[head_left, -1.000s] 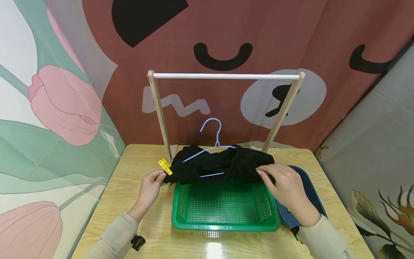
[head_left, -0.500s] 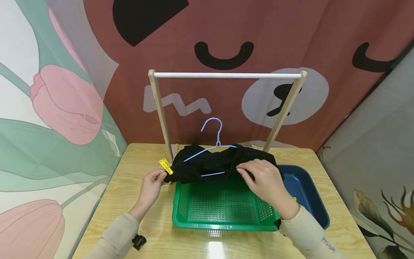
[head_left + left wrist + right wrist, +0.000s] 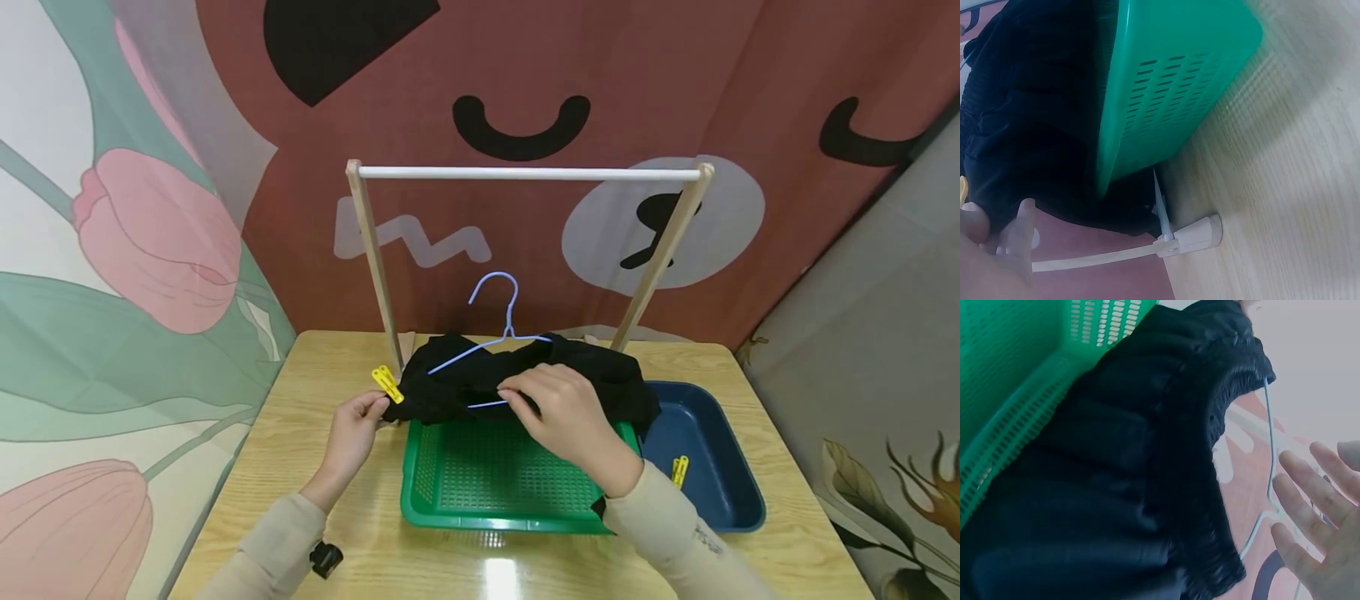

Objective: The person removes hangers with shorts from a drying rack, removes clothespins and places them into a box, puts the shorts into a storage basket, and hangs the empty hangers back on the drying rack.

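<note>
A black garment [image 3: 618, 379] with a gathered elastic waistband lies over a pale blue hanger [image 3: 509, 317], whose hook sticks up. My left hand [image 3: 351, 437] pinches the garment's left corner between thumb and fingers. Just above those fingertips, a yellow clothespin [image 3: 387, 384] is clipped to the cloth. My right hand [image 3: 566, 417] is over the garment's front in the head view, covering part of the hanger's lower bar. Seen from the right wrist, that hand [image 3: 1329, 531] has loosely extended fingers, holds nothing and stands apart from the waistband [image 3: 1191, 469].
Below the garment stands a green perforated basket [image 3: 487, 523]. A dark blue tray [image 3: 723, 475] at its right holds a yellow clothespin [image 3: 679, 472]. Behind rises a wooden rack with a white rod [image 3: 525, 173]. Everything rests on a wooden table [image 3: 255, 450].
My right hand has left the garment's right end and moved left across its front, uncovering the blue tray and the clothespin in it. My left hand keeps its hold.
</note>
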The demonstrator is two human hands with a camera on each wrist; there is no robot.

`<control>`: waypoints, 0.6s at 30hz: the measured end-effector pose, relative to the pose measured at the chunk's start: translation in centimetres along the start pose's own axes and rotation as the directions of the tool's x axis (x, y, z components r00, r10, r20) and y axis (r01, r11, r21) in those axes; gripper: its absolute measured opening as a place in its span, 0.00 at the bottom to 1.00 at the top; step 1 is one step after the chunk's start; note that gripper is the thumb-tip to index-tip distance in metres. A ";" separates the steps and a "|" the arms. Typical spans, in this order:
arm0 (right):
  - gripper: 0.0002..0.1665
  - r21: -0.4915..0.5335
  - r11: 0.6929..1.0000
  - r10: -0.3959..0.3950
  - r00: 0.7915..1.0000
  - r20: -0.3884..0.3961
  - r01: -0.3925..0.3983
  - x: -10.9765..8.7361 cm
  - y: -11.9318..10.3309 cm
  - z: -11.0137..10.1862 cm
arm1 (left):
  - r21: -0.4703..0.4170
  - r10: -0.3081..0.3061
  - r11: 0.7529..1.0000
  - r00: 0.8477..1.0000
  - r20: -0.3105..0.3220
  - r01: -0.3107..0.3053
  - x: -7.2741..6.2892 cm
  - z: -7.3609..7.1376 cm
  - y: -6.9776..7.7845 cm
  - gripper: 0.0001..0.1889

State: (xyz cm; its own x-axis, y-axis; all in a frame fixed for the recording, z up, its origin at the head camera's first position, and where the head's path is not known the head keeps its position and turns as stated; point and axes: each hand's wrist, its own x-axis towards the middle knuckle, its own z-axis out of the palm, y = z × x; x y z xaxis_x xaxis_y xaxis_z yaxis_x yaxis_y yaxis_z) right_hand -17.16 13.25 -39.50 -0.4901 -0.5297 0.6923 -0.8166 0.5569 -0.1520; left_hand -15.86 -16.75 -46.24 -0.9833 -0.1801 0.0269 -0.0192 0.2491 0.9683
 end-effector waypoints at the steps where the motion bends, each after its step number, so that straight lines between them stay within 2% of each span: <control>1: 0.22 0.003 1.000 -0.005 1.000 0.002 0.005 0.2 -0.2 0.2 | -0.002 -0.003 1.000 1.000 -0.001 0.003 0.0 0.0 0.0 0.11; 8: 0.05 0.006 1.000 -0.028 0.999 0.019 0.028 1.7 -1.3 1.6 | -0.013 -0.013 1.000 1.000 0.002 0.013 0.1 0.1 -0.2 0.11; 18: 0.05 0.022 0.999 -0.031 0.999 0.033 0.030 4.0 -3.1 3.2 | -0.024 -0.008 1.000 1.000 0.010 0.008 -0.2 0.1 -0.1 0.11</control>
State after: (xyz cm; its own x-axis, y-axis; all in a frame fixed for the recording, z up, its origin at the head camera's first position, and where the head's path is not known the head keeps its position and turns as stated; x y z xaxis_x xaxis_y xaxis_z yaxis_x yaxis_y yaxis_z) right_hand -17.53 7.35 -38.46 -0.4742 -0.5674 0.6732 -0.8376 0.5262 -0.1466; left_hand -15.66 -16.69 -46.38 -0.9848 -0.1729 0.0170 -0.0226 0.2247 0.9742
